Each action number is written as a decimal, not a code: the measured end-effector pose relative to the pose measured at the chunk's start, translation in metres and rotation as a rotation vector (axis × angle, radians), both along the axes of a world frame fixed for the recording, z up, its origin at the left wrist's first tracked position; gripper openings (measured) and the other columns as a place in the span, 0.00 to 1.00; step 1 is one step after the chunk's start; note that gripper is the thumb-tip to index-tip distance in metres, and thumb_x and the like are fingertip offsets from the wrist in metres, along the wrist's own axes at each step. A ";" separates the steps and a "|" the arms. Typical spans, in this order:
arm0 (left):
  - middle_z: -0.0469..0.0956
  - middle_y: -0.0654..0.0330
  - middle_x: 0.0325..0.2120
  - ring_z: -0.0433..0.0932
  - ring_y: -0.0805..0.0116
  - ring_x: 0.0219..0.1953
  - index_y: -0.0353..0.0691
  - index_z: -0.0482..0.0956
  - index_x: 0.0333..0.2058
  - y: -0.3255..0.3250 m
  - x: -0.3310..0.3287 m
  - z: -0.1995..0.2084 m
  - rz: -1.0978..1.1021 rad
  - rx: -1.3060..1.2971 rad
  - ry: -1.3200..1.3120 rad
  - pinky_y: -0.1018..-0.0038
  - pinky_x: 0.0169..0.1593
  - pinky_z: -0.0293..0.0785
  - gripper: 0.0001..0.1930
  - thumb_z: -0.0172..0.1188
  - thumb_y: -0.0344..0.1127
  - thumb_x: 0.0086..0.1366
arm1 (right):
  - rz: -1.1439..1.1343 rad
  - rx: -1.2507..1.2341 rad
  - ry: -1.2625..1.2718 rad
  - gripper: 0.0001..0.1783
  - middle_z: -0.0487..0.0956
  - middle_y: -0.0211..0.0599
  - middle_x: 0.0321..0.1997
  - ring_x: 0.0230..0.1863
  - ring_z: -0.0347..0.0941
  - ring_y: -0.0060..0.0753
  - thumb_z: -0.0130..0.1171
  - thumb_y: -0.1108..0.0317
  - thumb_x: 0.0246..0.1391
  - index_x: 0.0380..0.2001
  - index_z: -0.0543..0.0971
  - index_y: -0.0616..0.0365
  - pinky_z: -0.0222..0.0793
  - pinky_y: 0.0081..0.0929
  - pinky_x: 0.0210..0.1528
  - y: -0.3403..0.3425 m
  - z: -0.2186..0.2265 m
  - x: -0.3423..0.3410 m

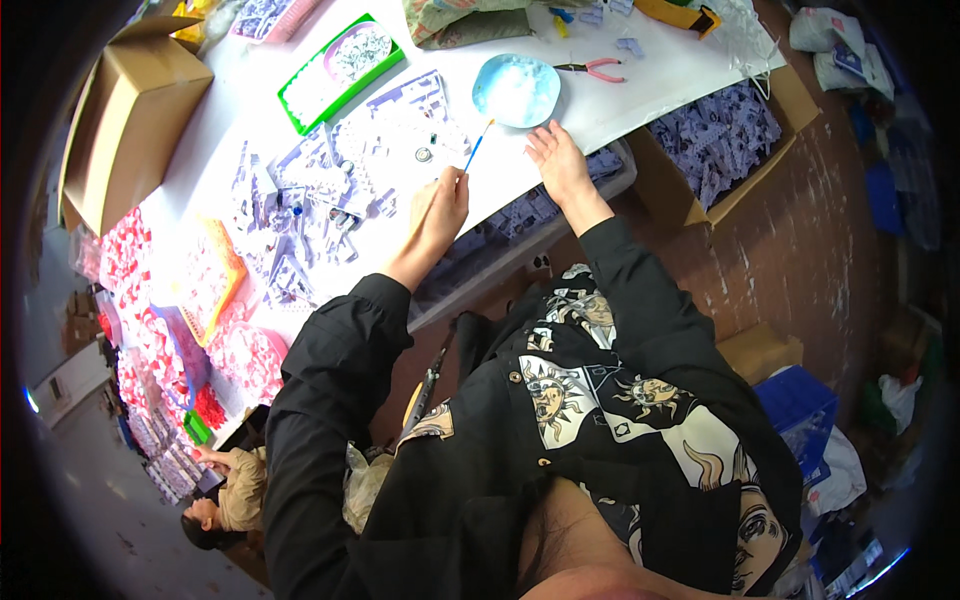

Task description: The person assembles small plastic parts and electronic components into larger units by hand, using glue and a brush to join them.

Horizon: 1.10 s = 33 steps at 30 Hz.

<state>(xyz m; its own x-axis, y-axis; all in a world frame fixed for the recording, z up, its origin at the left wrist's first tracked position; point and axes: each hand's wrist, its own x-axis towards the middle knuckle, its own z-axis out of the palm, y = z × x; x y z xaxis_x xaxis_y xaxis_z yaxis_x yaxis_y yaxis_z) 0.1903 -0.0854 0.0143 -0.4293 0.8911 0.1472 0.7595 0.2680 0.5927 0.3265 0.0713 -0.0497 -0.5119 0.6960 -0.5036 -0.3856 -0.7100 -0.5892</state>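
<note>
My left hand (438, 212) is closed around a thin blue stick with an orange tip, perhaps a small brush (479, 148). The stick slants up and right toward a light blue bowl (480, 88) with something white in it. My right hand (562, 168) is at the bowl's near side, fingers spread and nothing in it; whether it touches the rim I cannot tell. Many pale purple plastic parts (300, 205) lie in a heap to the left of my left hand. A small round piece (423, 155) rests on the white table (520, 165) between heap and bowl.
Pliers (603, 70) with pink handles lie right of the bowl. A green tray (392, 62) holds a bowl of small parts. Cardboard boxes stand at the left (150, 110) and right (800, 105). A clear bin (520, 245) sits below the table edge. Another person (240, 490) works at lower left.
</note>
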 end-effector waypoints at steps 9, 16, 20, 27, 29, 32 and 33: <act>0.76 0.49 0.18 0.77 0.51 0.19 0.38 0.72 0.35 0.009 -0.017 -0.011 -0.109 -0.085 0.231 0.62 0.24 0.70 0.06 0.56 0.33 0.62 | -0.019 -0.014 -0.003 0.37 0.45 0.55 0.71 0.68 0.52 0.50 0.41 0.58 0.65 0.68 0.38 0.59 0.54 0.41 0.67 -0.003 0.003 -0.001; 0.74 0.50 0.15 0.75 0.50 0.18 0.38 0.69 0.32 0.015 -0.020 0.000 -0.179 -0.029 0.254 0.60 0.22 0.68 0.02 0.52 0.30 0.63 | -0.041 -0.015 0.006 0.38 0.45 0.55 0.71 0.68 0.53 0.50 0.43 0.58 0.65 0.68 0.38 0.58 0.55 0.41 0.66 -0.005 0.004 -0.002; 0.72 0.49 0.14 0.75 0.52 0.17 0.34 0.69 0.30 0.004 -0.025 -0.003 -0.308 -0.056 0.295 0.61 0.22 0.68 0.04 0.48 0.27 0.64 | -0.049 -0.011 0.005 0.38 0.45 0.55 0.71 0.68 0.52 0.50 0.43 0.58 0.65 0.68 0.38 0.58 0.55 0.42 0.66 -0.002 0.005 -0.003; 0.70 0.52 0.12 0.73 0.53 0.15 0.37 0.67 0.29 0.013 -0.032 -0.003 -0.272 -0.039 0.366 0.62 0.20 0.66 0.06 0.50 0.31 0.65 | -0.044 -0.001 0.005 0.38 0.44 0.56 0.71 0.68 0.52 0.50 0.42 0.58 0.65 0.68 0.38 0.58 0.55 0.43 0.66 -0.003 0.006 -0.004; 0.71 0.50 0.13 0.75 0.52 0.17 0.37 0.67 0.30 0.010 -0.034 -0.011 -0.283 -0.129 0.387 0.62 0.21 0.68 0.06 0.50 0.32 0.65 | -0.040 0.005 0.004 0.38 0.44 0.56 0.71 0.68 0.52 0.50 0.42 0.58 0.65 0.68 0.38 0.58 0.55 0.43 0.66 -0.004 0.006 -0.005; 0.74 0.49 0.16 0.76 0.51 0.19 0.35 0.70 0.32 -0.006 -0.032 0.000 -0.232 -0.065 0.277 0.63 0.23 0.70 0.05 0.51 0.31 0.64 | -0.050 -0.006 -0.009 0.38 0.44 0.56 0.70 0.67 0.53 0.51 0.42 0.58 0.65 0.68 0.38 0.58 0.55 0.43 0.66 -0.003 0.003 -0.002; 0.77 0.49 0.19 0.78 0.58 0.20 0.32 0.73 0.36 -0.013 -0.028 0.011 -0.137 -0.086 0.192 0.69 0.25 0.73 0.08 0.52 0.32 0.65 | -0.049 0.001 -0.014 0.38 0.45 0.56 0.70 0.67 0.53 0.51 0.42 0.58 0.65 0.68 0.38 0.59 0.55 0.43 0.66 -0.004 0.004 -0.002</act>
